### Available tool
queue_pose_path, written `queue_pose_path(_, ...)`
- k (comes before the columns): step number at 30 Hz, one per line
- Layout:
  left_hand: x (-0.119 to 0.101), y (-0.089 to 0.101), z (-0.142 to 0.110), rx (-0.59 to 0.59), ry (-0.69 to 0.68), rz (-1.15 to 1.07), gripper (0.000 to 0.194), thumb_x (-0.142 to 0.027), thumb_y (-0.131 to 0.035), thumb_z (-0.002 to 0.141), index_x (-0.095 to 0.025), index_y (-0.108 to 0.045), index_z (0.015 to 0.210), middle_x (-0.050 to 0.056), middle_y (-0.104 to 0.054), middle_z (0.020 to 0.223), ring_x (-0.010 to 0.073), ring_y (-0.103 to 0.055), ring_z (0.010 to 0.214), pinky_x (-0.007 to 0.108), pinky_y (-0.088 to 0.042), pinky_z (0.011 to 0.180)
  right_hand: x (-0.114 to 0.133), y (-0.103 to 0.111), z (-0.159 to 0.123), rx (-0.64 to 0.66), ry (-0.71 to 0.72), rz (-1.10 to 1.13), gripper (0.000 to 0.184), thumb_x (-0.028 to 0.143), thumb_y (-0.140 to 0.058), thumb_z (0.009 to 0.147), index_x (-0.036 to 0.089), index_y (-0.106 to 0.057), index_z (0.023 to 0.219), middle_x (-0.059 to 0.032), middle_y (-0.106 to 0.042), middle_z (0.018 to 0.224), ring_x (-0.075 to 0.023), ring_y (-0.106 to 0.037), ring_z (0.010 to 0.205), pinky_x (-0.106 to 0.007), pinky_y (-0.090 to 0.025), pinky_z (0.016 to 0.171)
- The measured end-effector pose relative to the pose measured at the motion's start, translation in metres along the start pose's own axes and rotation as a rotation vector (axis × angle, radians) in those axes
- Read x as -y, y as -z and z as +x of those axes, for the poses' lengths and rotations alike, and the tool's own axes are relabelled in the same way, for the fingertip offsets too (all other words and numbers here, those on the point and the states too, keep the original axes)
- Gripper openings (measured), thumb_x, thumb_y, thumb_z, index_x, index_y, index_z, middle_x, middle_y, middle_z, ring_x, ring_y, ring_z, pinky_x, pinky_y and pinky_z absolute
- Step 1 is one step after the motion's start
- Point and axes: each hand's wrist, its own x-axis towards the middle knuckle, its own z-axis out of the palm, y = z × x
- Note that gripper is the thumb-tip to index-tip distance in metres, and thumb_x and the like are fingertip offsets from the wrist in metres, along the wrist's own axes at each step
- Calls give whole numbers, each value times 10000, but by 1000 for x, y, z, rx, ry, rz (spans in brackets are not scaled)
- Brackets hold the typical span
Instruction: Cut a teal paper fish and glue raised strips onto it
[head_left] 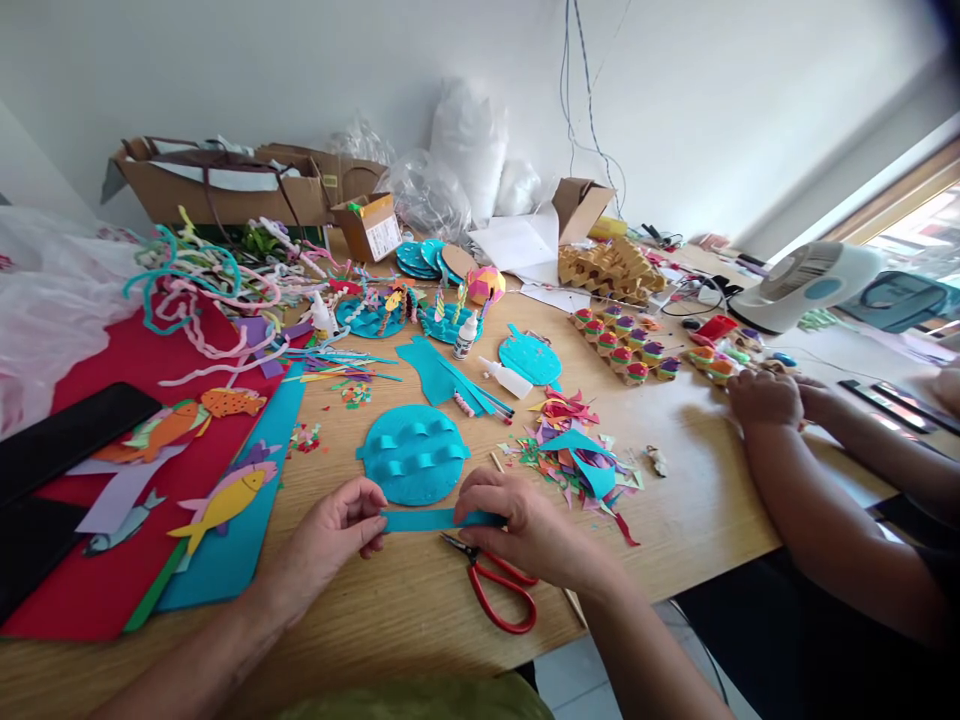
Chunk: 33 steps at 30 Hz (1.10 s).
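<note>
A blue foam or paper strip (421, 520) stretches level between my two hands, just above the table's front. My left hand (346, 520) pinches its left end between thumb and fingers. Near the right end, my right hand (504, 515) is closed on the same strip, and a short tail shows past the fingers. Right behind the strip lies a blue disc (412, 455) with wavy blue bands raised across it. Red-handled scissors (504, 590) rest under and beside my right hand, their blades pointing left.
Coloured scraps (581, 450) are heaped to the right, beside a glue bottle (510, 378). Red sheets (82, 560) with paper fish (225, 500) lie left. Blue strips (442, 380) lie behind the disc. Another person's hands (765, 400) work at right near painted egg cartons (626, 345).
</note>
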Motion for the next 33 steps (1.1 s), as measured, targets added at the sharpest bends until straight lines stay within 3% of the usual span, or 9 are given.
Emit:
queue_pose_path(3, 11, 5, -2, -1, -46, 115, 203, -349, -644, 676, -217, -542, 792, -54, -578, 568, 137, -554, 540, 237, -430, 512, -4, 0, 2, 38, -43, -5, 97, 139, -601, 821, 194, -655, 880, -43, -614, 886, -149, -575, 781, -245, -444, 674)
queue_pose_path(8, 14, 22, -16, -145, -272, 554, 114, -291, -561, 759, -251, -654, 814, 1, -713, 791, 195, -657, 755, 268, -500, 695, -8, 4, 5, 27, -58, 0, 113, 125, -597, 813, 188, -663, 880, -56, -641, 905, -166, -586, 827, -270, -455, 722)
queue_pose_path(13, 21, 30, -22, -149, -607, 764, 263, -214, -445, 838, -256, -699, 888, 28, -720, 864, 184, -661, 829, 258, -514, 777, -10, 6, 14, -21, -99, 85, 59, 202, -623, 819, 194, -655, 869, -32, -637, 867, -147, -580, 770, -249, -449, 676)
queue_pose_path(16, 22, 31, -20, -110, -731, 862, 338, -138, -394, 854, -238, -697, 963, 45, -718, 909, 175, -659, 859, 262, -528, 786, -11, 5, 20, -21, -110, 112, 52, 210, -633, 813, 189, -654, 855, -17, -626, 839, -128, -566, 720, -227, -432, 639)
queue_pose_path(20, 19, 29, -16, -63, -821, 989, 387, -76, -370, 855, -217, -685, 1029, 59, -712, 936, 183, -650, 885, 278, -544, 791, -16, 7, 21, -42, -106, 136, 50, 211, -628, 815, 186, -654, 850, -13, -620, 842, -121, -558, 708, -224, -425, 636)
queue_pose_path(26, 25, 26, -13, -102, -942, 1083, 487, 12, -302, 851, -180, -617, 1169, 76, -673, 1020, 195, -588, 969, 317, -507, 889, -24, 12, 18, -67, -137, 142, 75, 244, -620, 824, 189, -643, 870, -20, -625, 862, -134, -555, 736, -244, -426, 658)
queue_pose_path(33, 21, 26, -15, -116, -991, 1129, 460, 12, -332, 858, -167, -614, 1175, 75, -674, 1017, 190, -589, 955, 291, -501, 884, -28, 5, 24, -78, -119, 211, 96, 260, -626, 822, 181, -647, 873, -20, -621, 857, -139, -564, 746, -250, -430, 670)
